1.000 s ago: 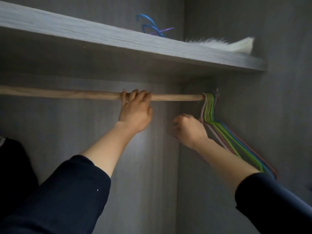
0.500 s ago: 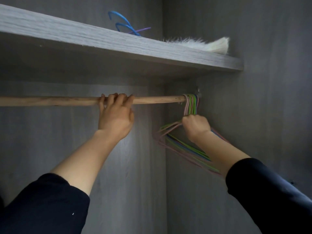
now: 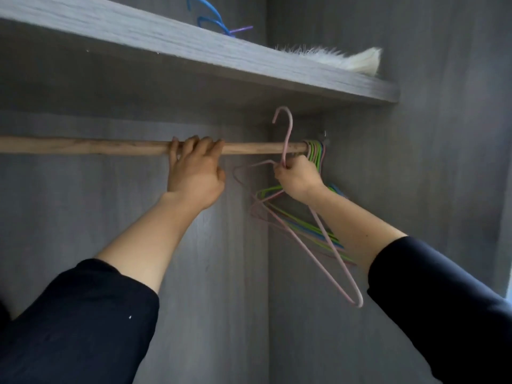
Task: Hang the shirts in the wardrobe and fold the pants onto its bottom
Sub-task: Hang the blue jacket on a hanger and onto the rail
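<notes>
Barely begun: the left hand (image 3: 194, 173) curls over the rod (image 3: 83, 145), right hand (image 3: 297, 180) fingers clamp a pink hanger (image 3: 287, 139) unhooked near the rod's right end, and no shirts or pants are in view.

Both arms reach up from the lower corners, forearms bare above dark sleeves (image 3: 69, 328). Mid-frame, the left hand (image 3: 195, 173) curls its fingers over the rod (image 3: 83, 146). Just right of it, the right hand (image 3: 297, 180) grips a hanger (image 3: 288, 134) by the neck.

White furry item (image 3: 357, 60), blue and purple hooks (image 3: 221, 24)
</notes>
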Action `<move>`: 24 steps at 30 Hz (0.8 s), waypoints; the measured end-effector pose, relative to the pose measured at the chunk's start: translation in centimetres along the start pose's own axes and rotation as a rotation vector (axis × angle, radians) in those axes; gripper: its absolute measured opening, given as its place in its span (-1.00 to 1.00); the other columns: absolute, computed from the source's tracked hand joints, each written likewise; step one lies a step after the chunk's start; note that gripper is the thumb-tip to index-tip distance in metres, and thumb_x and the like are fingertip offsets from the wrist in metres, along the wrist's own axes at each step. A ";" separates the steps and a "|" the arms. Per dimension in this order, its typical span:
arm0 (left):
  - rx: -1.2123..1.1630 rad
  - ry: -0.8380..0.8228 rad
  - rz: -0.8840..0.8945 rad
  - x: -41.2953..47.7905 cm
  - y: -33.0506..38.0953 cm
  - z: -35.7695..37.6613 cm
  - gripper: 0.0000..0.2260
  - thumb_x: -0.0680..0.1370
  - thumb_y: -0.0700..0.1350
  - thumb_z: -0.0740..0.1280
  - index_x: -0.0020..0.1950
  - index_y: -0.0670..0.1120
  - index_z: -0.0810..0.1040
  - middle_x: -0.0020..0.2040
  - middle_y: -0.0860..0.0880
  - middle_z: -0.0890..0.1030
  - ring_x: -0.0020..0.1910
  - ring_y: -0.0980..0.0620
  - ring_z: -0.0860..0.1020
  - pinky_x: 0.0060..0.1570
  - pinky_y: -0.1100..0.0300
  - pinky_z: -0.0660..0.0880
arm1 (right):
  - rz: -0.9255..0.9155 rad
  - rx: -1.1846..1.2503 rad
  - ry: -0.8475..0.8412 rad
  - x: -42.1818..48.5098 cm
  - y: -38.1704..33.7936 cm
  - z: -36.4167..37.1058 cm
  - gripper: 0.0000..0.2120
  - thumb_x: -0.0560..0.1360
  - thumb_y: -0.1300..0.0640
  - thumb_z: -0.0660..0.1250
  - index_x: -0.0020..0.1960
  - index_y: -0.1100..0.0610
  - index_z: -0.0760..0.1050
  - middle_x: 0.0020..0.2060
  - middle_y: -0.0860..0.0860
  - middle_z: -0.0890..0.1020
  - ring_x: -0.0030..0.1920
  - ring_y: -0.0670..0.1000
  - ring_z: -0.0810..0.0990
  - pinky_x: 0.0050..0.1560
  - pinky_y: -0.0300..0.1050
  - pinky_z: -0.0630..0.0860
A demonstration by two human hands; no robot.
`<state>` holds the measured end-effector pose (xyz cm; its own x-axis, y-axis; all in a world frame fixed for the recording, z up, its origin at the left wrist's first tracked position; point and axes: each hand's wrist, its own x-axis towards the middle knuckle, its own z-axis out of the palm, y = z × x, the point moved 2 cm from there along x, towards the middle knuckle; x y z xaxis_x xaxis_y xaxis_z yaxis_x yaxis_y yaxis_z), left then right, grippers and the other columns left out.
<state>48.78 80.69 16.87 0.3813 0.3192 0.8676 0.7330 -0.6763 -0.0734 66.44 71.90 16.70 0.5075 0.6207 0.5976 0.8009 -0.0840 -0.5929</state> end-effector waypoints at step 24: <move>-0.900 -0.501 0.097 -27.8 22.4 0.5 -0.65 0.55 -0.15 0.22 0.34 -0.09 0.44 0.30 -0.08 0.47 0.28 -0.10 0.40 0.20 0.06 0.33 | 0.496 -0.112 -0.177 -35.6 12.9 -11.5 -0.71 0.55 0.07 0.30 -0.33 0.08 0.52 -0.48 0.01 0.54 -0.57 -0.08 0.46 -0.57 -0.29 0.38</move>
<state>54.88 56.98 -9.11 0.7582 0.3371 0.5581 0.0725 -0.8943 0.4415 62.36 39.75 -5.98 0.7798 0.6067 0.1545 0.5127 -0.4772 -0.7138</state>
